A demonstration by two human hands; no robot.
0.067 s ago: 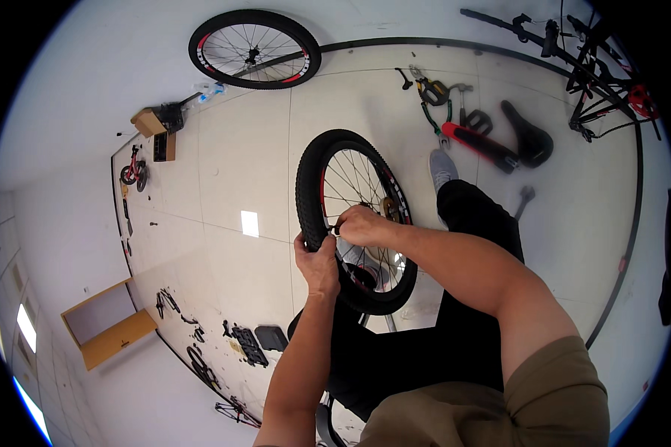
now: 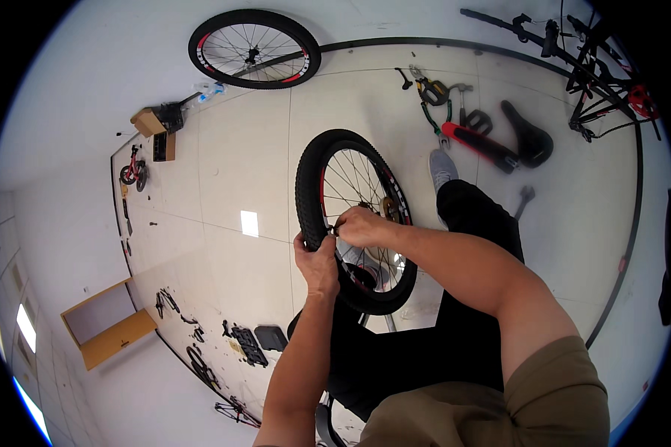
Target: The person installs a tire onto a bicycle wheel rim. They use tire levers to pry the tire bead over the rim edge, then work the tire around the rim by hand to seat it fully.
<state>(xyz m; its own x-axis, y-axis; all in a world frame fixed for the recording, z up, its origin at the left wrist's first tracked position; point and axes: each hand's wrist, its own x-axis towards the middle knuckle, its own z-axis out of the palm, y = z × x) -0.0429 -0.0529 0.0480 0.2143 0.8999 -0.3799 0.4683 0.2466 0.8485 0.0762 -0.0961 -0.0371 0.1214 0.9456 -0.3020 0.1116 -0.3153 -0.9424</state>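
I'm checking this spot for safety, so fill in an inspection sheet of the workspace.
Surface: floor, pale tiles, small parts scattered along its left side.
Job's things: wheel, in front of the person.
Clutter: saddle, wrench and pedals on the floor, right of the wheel; tool case to the left.
Hands: left hand grips the tyre; right hand is at the rim, fingertip detail too small to tell.
Cables: nothing seen for certain.
Surroundings: second wheel against the wall; bike frame far right; cabinet open at left.
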